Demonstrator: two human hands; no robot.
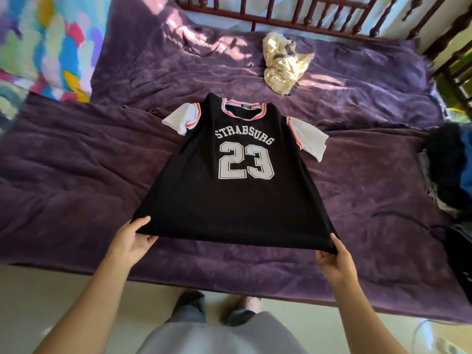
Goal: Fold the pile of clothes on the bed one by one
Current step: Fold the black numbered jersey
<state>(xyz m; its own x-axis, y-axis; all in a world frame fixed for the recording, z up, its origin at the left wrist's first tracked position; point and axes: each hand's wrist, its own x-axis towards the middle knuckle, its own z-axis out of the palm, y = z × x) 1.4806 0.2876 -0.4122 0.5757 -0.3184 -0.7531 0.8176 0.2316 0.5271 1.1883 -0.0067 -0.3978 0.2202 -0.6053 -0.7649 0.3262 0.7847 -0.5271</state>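
A black jersey (229, 198) with white sleeves, "STRABSURG" and the number 23 lies spread front-up on the purple bed cover (76, 175), collar pointing away from me. My left hand (131, 241) pinches its bottom left hem corner, thumb on top. My right hand (334, 259) pinches the bottom right hem corner the same way. The hem is pulled taut between both hands and raised slightly off the cover. A pile of dark clothes (449, 169) sits at the bed's right edge.
A crumpled cream garment (283, 62) lies farther back on the bed. A dark wooden railing (306, 16) runs along the far side. A colourful cloth (43, 47) is at the far left. The bed's near edge runs just in front of my legs.
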